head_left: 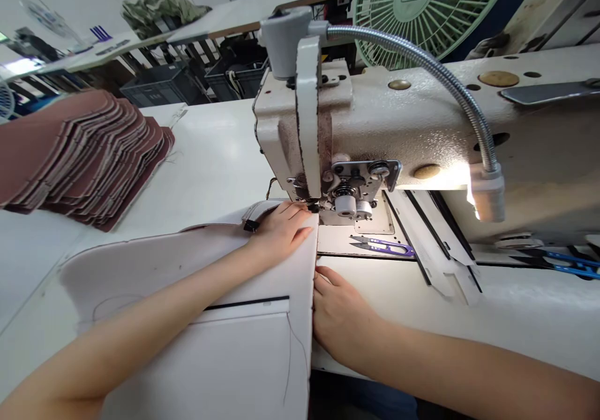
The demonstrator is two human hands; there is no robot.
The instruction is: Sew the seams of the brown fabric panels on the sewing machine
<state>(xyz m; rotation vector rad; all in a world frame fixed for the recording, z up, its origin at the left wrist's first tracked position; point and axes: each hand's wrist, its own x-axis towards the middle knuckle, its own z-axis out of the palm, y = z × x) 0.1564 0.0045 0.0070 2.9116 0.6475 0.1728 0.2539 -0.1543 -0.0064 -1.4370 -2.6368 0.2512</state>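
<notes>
A large whitish fabric panel (244, 345) lies across the machine bed, its right edge running up to the presser foot of the sewing machine (347, 204). My left hand (280, 232) rests flat on the panel just left of the foot, fingers stretched towards the needle area. Lower down, my right hand (340, 314) grips the panel's right edge, the thumb and fingers curled around it; the fingertips are partly hidden. A dark strip (250, 303) and loose threads show on the panel. Beside my left wrist sits a small black piece (252, 225).
Purple thread snips (384, 246) and several white strips with black edges (434, 245) lie right of the needle. Blue-handled scissors (562, 260) are at far right. A stack of reddish-brown pieces (79, 151) sits left. A lamp (487, 192) and green fan (422, 7) stand behind.
</notes>
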